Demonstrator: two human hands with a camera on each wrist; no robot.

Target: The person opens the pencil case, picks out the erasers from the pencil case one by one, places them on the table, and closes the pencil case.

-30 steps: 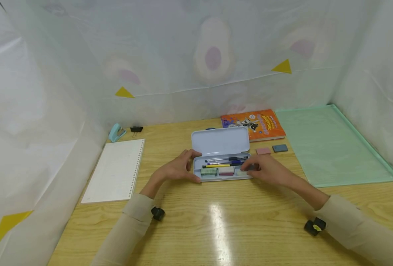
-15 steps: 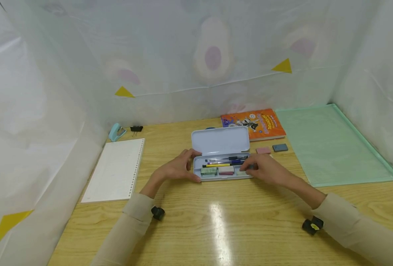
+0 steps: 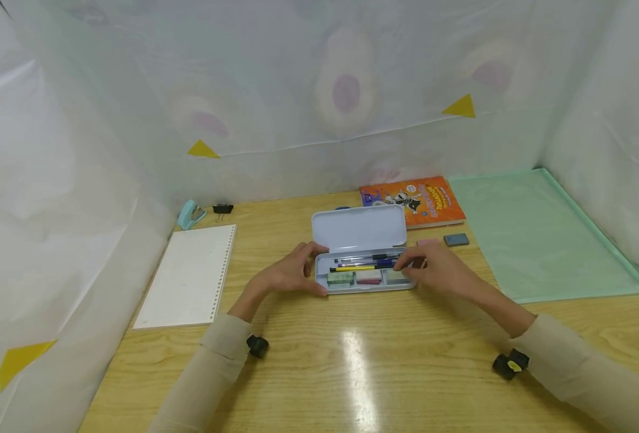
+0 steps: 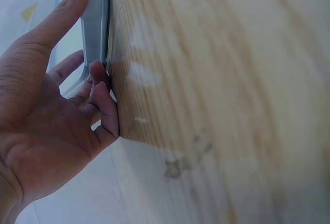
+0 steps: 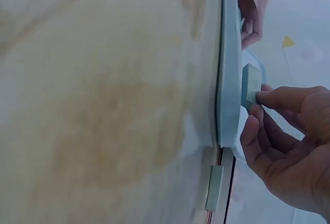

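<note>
A pale blue pencil case (image 3: 331, 290) lies with its lid (image 3: 358, 230) raised. My left hand (image 3: 289, 272) grips its left end, thumb at the front wall and fingers behind; the left wrist view shows this hand (image 4: 56, 105) round the case's corner. My right hand (image 3: 442, 273) is over the right-hand compartment. In the right wrist view, its thumb and fingertips pinch a pale green eraser (image 5: 251, 85), which shows above the case's front wall. Inside the case are several pens, a yellow-and-black pen (image 3: 354, 269), a green eraser (image 3: 339, 278) and a white-and-pink eraser (image 3: 368, 276).
Behind the case lies an orange book (image 3: 438, 201). A blue eraser (image 3: 456, 239) and a partly hidden pink eraser (image 3: 427, 242) lie to its right. A green mat (image 3: 552, 240) covers the right side. On the left are a notepad (image 3: 186, 276), a stapler (image 3: 190, 214) and a binder clip (image 3: 222, 209).
My right hand has drawn up and slightly right, uncovering more of the right compartment and the case's right front corner. My left hand stays at the left end of the case.
</note>
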